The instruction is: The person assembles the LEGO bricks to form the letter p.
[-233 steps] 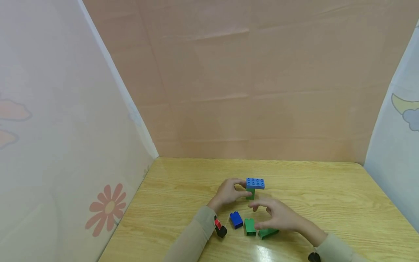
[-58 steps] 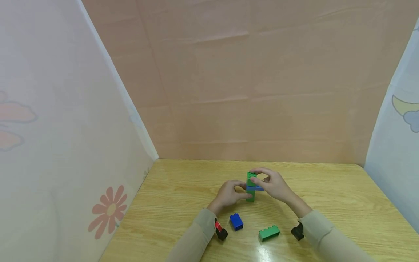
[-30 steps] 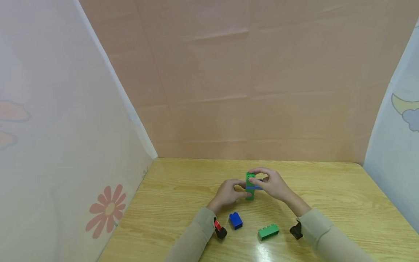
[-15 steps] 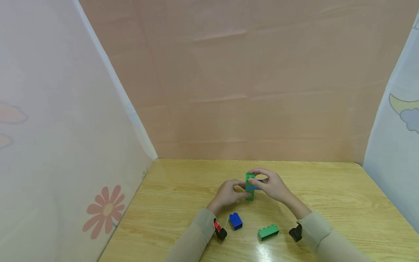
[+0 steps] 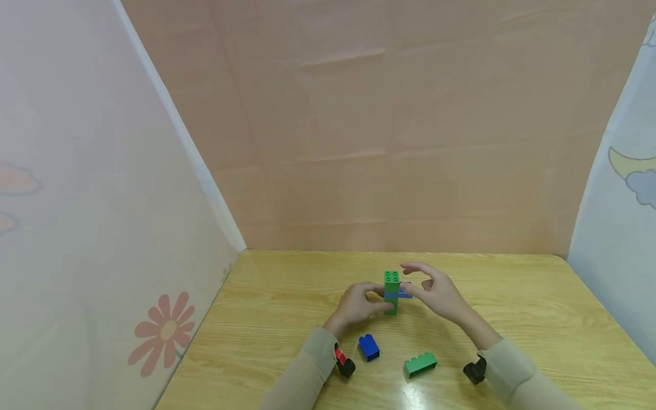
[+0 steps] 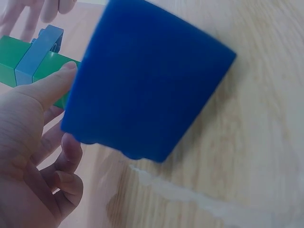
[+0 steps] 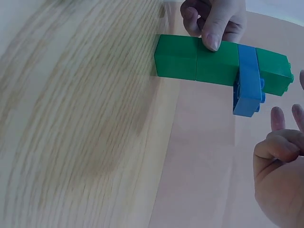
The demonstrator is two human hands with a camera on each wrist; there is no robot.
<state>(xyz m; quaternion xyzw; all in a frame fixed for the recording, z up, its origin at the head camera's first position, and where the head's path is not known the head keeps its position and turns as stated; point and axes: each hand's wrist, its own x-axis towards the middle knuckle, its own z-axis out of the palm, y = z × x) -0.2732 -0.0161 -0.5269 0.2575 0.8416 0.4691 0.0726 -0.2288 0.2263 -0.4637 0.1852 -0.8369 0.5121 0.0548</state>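
An upright stack of toy building bricks stands on the table. Two green bricks (image 7: 176, 57) form its lower part. Across them lies a thin light blue brick (image 7: 249, 80) that juts out to the right, and a green brick (image 5: 392, 278) with studs up tops it. My left hand (image 5: 356, 303) pinches the lower green part between thumb and fingers. To the right of the stack, my right hand (image 5: 445, 294) has its fingers spread and holds nothing. In the right wrist view its fingertips (image 7: 277, 118) are apart from the bricks.
A dark blue brick (image 5: 369, 347) lies near the left wrist and looms large in the left wrist view. Nearer the front of the wooden table (image 5: 287, 273) lies a long green brick (image 5: 421, 364) on its side. A tan backdrop (image 5: 328, 171) closes off the back.
Since the oldest frame, my right hand has taken a green brick from the table and set it on the blue one. Over the last half second it has let go and drawn slightly right.
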